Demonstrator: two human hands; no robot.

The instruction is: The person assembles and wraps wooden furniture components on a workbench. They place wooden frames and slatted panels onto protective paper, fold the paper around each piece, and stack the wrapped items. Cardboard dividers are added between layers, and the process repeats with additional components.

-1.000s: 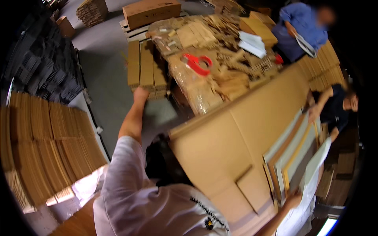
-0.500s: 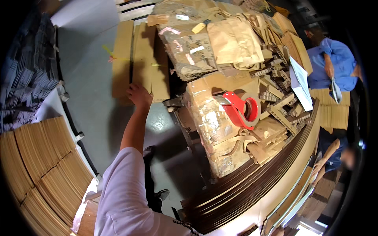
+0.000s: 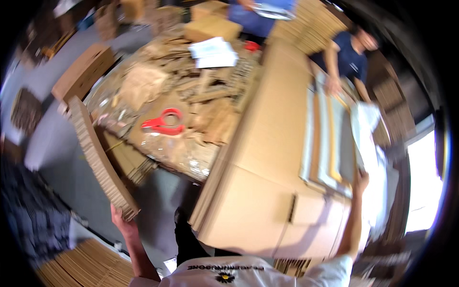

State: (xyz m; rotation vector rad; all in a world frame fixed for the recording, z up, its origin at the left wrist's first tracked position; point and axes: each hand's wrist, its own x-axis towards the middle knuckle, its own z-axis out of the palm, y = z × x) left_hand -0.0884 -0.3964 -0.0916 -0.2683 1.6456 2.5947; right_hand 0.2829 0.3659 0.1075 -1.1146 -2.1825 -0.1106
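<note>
The left hand (image 3: 123,224) is closed around the near end of a long cardboard bundle (image 3: 101,155), which slants up and away to the far left. Shape-wise it's a long, narrow slab, tan and matte, with a ribbed, layered-looking side facing the camera. Pretty blurry, so I can't count the layers.

The right hand (image 3: 362,182) is pinched narrow on the edge of a white sheet (image 3: 369,138), thin and floppy, kinda wavy down its length. Exact finger placement is too smeared to tell. Just left of it lies a set of flat strips (image 3: 329,143) in pale grey, brown, yellow and darker grey, all with straight edges. They're on a big cardboard panel (image 3: 272,143), smooth and tan with crease lines. A co-worker's hand (image 3: 333,86) is at the far end of the strips.

Beyond the panel's left edge there's a messy heap of cardboard scraps (image 3: 210,91), rough and crumpled, with shiny clear wrap along the near side. A red tape dispenser (image 3: 165,123) with a round opening sits on it, with white papers (image 3: 213,52) farther back.

Room-wise, smooth grey floor (image 3: 160,196) shows between the bundle's near end and the panel's near-left corner, and more runs along the bundle's outer side. The right side is tighter: the white sheet is right beside the strips, with brown stacks (image 3: 392,103) past it.
</note>
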